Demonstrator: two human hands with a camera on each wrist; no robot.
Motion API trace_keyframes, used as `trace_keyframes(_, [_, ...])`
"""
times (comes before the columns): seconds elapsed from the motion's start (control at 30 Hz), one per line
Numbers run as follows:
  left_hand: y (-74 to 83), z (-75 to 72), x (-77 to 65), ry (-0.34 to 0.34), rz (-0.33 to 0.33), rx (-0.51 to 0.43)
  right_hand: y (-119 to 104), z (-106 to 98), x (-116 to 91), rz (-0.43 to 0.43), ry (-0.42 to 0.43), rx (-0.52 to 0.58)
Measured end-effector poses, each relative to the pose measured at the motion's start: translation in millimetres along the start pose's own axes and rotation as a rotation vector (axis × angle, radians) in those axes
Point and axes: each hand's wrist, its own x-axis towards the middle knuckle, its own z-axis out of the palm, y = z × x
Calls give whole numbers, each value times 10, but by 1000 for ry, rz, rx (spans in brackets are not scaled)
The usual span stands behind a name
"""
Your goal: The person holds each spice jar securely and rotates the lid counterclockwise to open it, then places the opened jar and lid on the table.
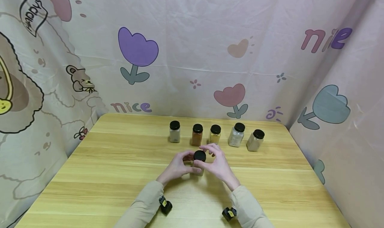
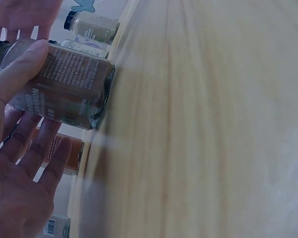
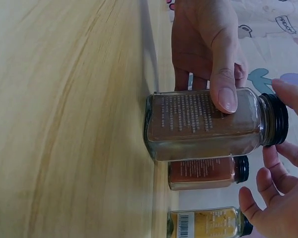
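Observation:
A square glass spice jar (image 3: 203, 124) with brown contents, printed lettering and a black lid (image 1: 199, 155) stands upright at the tabletop between both hands. My left hand (image 1: 179, 166) holds its body, with the thumb (image 2: 22, 69) across the near face and the fingers behind. My right hand (image 1: 218, 163) has its thumb and a finger on opposite sides of the lid, pinching it from above the body. The other right fingers are bent and apart from the jar. Behind the hands stand an orange-brown jar (image 1: 197, 135) and a yellow jar (image 1: 215, 134).
In the same back row are a pale jar (image 1: 175, 132) on the left, and a white-filled jar (image 1: 236, 135) and a beige jar (image 1: 255, 140) on the right. All have black lids. The wooden table (image 1: 105, 161) meets a printed curtain (image 1: 186, 48) at its back and sides.

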Motion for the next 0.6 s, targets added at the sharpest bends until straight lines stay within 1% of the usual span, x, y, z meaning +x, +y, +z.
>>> trace_keyframes(0.17, [-6, 5, 3, 1, 2, -8, 8, 0, 4, -28, 9, -9])
trace_keyframes(0.37, [-4, 6, 0, 5, 1, 7, 14, -13, 7, -65, -7, -18])
trace_keyframes(0.47, [-6, 8, -2, 4, 9, 10, 26, -19, 4, -75, -19, -7])
trace_keyframes(0.6, [-11, 10, -7, 5, 13, 4, 43, -24, 1, -60, -25, 5])
